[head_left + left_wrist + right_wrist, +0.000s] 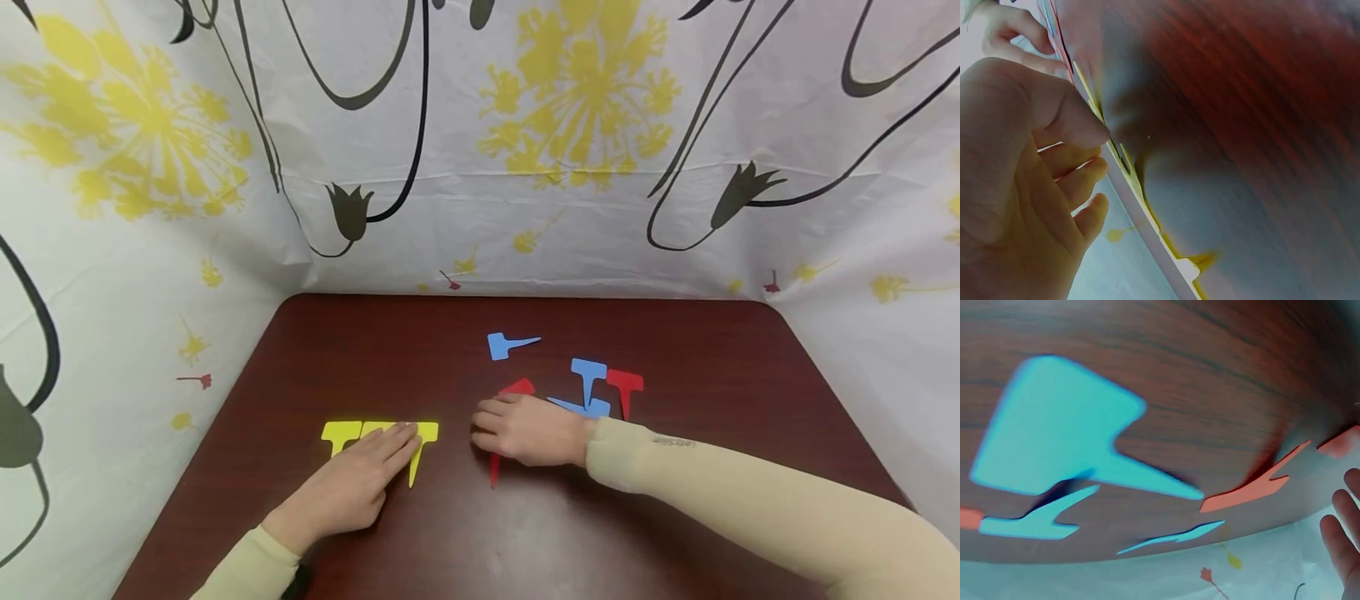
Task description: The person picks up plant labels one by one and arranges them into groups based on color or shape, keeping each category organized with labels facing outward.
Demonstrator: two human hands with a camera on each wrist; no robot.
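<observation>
Yellow T-shaped plant labels (pixel 342 432) lie side by side in a row on the table. My left hand (pixel 348 487) rests across them with its fingers extended, covering part of the row. In the left wrist view the left thumb (pixel 1075 115) is beside the yellow edges. To the right, my right hand (pixel 528 429) is palm down over red T-shaped labels, its fingertips at the table. A red stem (pixel 494 472) pokes out below it, and a red head (pixel 519 387) shows above. The right wrist view has slightly bent fingers (pixel 1338 544) near a red label (pixel 1341 442).
Beyond the right hand lie a lone blue label (pixel 498 346), a blue label (pixel 588 371) and another blue label (pixel 597 408) partly behind the wrist. A red label (pixel 625 382) adjoins them. A patterned white sheet (pixel 450 225) surrounds the dark wooden table (pixel 375 333).
</observation>
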